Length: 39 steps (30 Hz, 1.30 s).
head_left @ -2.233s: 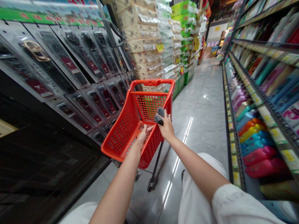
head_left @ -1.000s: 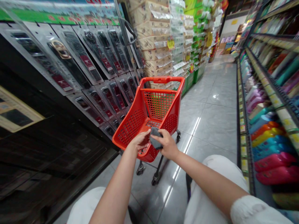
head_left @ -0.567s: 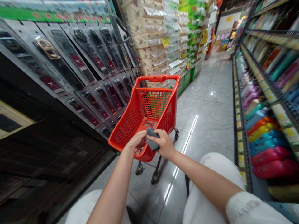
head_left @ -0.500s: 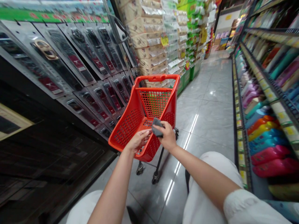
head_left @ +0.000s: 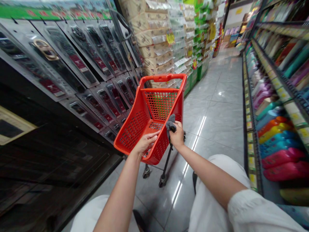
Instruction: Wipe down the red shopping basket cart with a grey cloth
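A small red plastic shopping cart [head_left: 129, 137] with lattice walls stands in front of me. My right hand [head_left: 177, 134] is closed on a crumpled grey cloth [head_left: 170, 121], at the outside of the cart's right wall. A small black piece [head_left: 173, 129] shows against the cloth by my fingers; what it is I cannot tell. Over the cart's near end is my left hand [head_left: 146, 142], its fingers stretched toward the right rim and holding nothing I can see. Whether its fingertips touch the rim is unclear.
Packaged belts [head_left: 80, 61] hang on a rack at the left. Stacked tissue packs [head_left: 156, 42] rise behind the cart. Along the right runs a shelf [head_left: 295, 116] with colourful bottles [head_left: 281, 161]. A grey tiled floor [head_left: 222, 129] stretches down the aisle.
My right hand has moved right with the grey cloth, from above the cart's rim to outside its right wall. The left hand has shifted slightly right, and the two hands are farther apart.
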Each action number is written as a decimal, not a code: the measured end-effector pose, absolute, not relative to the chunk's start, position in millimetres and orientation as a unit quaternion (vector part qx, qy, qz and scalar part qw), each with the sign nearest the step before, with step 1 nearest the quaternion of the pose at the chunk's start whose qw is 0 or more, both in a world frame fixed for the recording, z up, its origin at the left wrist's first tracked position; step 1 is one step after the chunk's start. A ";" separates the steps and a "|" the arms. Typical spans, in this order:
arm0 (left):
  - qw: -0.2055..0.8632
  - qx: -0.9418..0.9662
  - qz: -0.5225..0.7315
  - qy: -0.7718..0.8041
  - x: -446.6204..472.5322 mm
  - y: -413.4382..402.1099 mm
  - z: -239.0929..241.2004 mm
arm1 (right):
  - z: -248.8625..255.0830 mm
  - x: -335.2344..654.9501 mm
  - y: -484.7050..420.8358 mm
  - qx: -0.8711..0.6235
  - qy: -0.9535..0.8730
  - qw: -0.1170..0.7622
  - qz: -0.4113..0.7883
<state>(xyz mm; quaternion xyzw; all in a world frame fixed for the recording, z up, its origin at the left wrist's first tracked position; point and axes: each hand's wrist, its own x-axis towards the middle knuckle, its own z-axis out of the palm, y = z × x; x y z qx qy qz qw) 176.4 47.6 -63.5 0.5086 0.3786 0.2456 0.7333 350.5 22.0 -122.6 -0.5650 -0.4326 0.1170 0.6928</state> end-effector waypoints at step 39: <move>0.719 0.514 0.266 0.385 180.2 47.4 -53.3 | -192.5 298.7 35.5 -0.549 -0.316 0.735 0.242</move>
